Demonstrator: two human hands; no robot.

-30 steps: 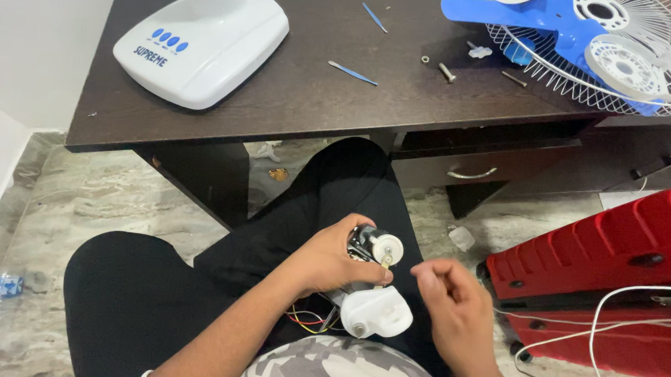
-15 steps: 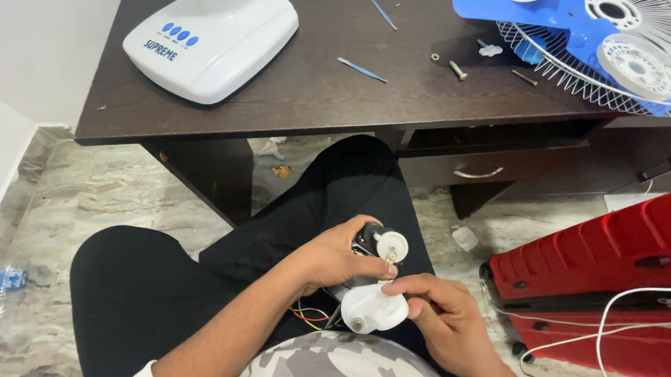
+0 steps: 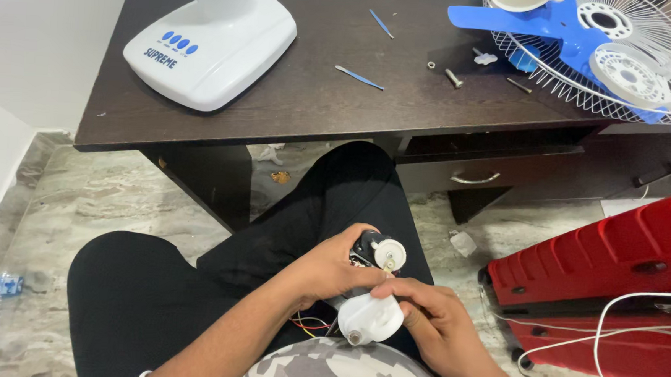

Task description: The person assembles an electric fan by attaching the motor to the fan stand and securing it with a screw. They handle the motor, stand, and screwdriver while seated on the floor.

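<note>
Left hand (image 3: pixel 330 271) is closed around the dark metal fan motor with a white round cap (image 3: pixel 376 251), holding it above the person's lap, over the black trousers. Right hand (image 3: pixel 430 317) comes from the other side, and its fingers (image 3: pixel 397 289) are pinched together on the top of the white plastic gear housing (image 3: pixel 369 318), which hangs just below the motor and touches it. The long axis of the motor and housing runs almost straight from top to bottom in the picture, between both hands; the right hand is nearer to the housing, the left to the motor. Thin coloured wires (image 3: pixel 307 322) come out under the housing.

Around them, going down in size: the dark wooden counter (image 3: pixel 317 96), the red hard suitcase (image 3: pixel 599 271), the white fan base with blue buttons (image 3: pixel 209 44), the blue fan blade on a white wire grille (image 3: pixel 581 37), and small metal screws (image 3: pixel 452 77).
</note>
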